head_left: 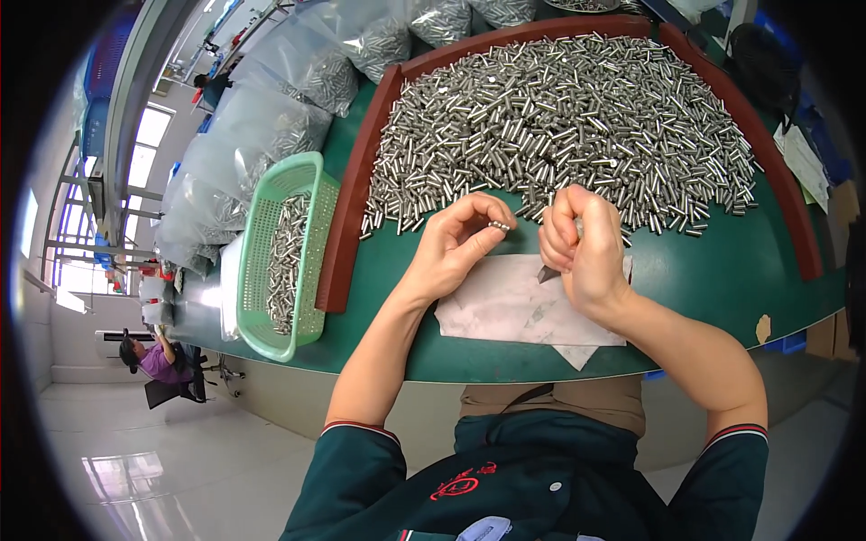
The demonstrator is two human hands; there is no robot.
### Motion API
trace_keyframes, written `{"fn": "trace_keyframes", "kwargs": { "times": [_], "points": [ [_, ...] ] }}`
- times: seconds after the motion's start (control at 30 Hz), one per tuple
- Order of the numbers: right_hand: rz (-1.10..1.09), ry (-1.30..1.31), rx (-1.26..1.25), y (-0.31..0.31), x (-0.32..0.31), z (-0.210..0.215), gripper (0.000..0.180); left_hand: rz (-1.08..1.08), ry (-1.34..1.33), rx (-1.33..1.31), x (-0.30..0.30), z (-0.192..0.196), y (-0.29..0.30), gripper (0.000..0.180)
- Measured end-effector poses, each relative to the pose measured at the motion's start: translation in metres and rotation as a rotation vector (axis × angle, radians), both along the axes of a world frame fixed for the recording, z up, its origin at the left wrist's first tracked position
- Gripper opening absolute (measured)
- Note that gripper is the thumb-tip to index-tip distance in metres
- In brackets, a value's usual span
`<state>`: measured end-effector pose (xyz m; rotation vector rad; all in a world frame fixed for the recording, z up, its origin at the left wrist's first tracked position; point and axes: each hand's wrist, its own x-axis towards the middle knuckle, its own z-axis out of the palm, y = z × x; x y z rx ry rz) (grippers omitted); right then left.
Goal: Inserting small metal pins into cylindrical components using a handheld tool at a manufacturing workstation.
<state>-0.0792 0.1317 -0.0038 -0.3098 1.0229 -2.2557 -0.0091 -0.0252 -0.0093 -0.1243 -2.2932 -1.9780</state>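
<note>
My left hand (458, 242) is closed, with a few short metal pins (499, 225) pinched between thumb and fingers, their ends toward my right hand. My right hand (586, 248) is wrapped in a fist around a tool with a dark grey pointed tip (547, 273); the fingers hide most of it, so its kind cannot be made out. Both hands are just in front of a large heap of short shiny metal pins (559, 126). Under them lies a stained whitish cloth (496, 316) on the green tabletop (681, 347).
Dark red strips (356, 207) border the heap at the left, back and right. Left of it stands a pale green plastic basket (248, 270) holding more pins. Clear bags (302, 72) of pins line the back left. A seated person (162, 361) is far left.
</note>
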Motion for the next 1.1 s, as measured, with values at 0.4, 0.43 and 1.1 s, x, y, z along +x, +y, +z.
{"fn": "trace_keyframes", "kwargs": {
  "times": [0.4,0.43,1.1],
  "points": [
    [0.005,-0.002,0.006,0.000,-0.001,0.003,0.034,-0.007,-0.125,0.678,0.000,0.002,-0.004,0.012],
    [0.007,-0.007,0.006,0.000,0.000,0.004,0.034,-0.025,-0.079,0.781,0.000,0.002,-0.006,0.013],
    [0.004,-0.019,0.025,-0.002,-0.002,0.003,0.032,0.522,0.100,-0.965,-0.024,-0.008,-0.012,0.009]
  ]
}}
